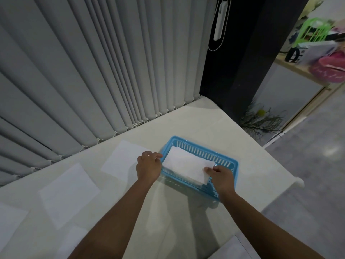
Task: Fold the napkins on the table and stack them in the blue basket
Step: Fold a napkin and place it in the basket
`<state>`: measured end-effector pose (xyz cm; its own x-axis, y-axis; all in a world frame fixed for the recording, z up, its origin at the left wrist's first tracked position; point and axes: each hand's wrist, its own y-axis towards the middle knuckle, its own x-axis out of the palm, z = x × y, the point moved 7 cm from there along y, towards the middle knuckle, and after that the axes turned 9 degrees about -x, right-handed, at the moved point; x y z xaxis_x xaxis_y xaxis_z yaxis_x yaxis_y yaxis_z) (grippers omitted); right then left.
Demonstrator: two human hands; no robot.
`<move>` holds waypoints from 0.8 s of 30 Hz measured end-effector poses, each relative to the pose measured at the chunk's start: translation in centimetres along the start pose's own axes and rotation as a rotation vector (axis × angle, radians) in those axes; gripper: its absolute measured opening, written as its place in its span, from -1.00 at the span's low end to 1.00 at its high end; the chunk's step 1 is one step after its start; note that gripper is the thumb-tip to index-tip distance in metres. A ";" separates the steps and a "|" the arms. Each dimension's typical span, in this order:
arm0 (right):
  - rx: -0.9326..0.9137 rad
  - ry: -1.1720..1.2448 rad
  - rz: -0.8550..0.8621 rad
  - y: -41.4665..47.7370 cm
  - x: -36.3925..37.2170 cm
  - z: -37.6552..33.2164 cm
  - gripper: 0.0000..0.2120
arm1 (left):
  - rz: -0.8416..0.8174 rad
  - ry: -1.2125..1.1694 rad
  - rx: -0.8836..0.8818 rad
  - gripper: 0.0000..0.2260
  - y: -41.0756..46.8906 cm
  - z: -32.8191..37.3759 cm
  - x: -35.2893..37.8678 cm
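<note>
Between both grips, a folded napkin settles into the basket: right hand pinches its corner, left hand holds its edge, keeping it flat

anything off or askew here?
Nothing damaged or spilled. The folded napkin lies slightly skewed in the blue basket, its near corner riding up at the wall under the right hand. The left hand is at the basket's left end.
</note>
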<state>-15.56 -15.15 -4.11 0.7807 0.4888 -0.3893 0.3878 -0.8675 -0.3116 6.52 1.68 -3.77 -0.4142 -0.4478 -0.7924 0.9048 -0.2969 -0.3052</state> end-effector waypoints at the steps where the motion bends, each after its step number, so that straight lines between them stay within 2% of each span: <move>1: -0.003 -0.011 -0.004 0.0 0.1 0.0 -0.56 | -0.010 0.058 0.012 -0.70 0.0 0.1 0.1; 6: -0.029 -0.029 -0.030 0.2 0.8 -0.6 -0.58 | -0.105 0.204 0.061 -0.63 0.2 0.8 0.4; 16: 0.001 -0.024 -0.031 0.6 1.4 0.2 -0.61 | -0.195 0.327 0.066 -0.59 0.6 0.8 1.3; 20: 0.022 -0.011 -0.045 0.8 1.5 0.6 -0.78 | -0.186 0.346 0.089 -0.60 0.5 1.1 1.4; 22: 0.012 -0.044 -0.044 1.0 1.2 0.5 -0.72 | -0.167 0.340 0.107 -0.63 0.4 1.2 1.3; 24: -0.020 -0.178 -0.055 1.0 0.8 0.1 -0.64 | -0.119 0.328 0.153 -0.67 0.2 1.4 1.1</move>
<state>-14.58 -15.64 -4.88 0.6595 0.5429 -0.5198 0.4385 -0.8396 -0.3205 6.07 -0.03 -3.96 -0.4396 -0.1165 -0.8906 0.8167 -0.4644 -0.3424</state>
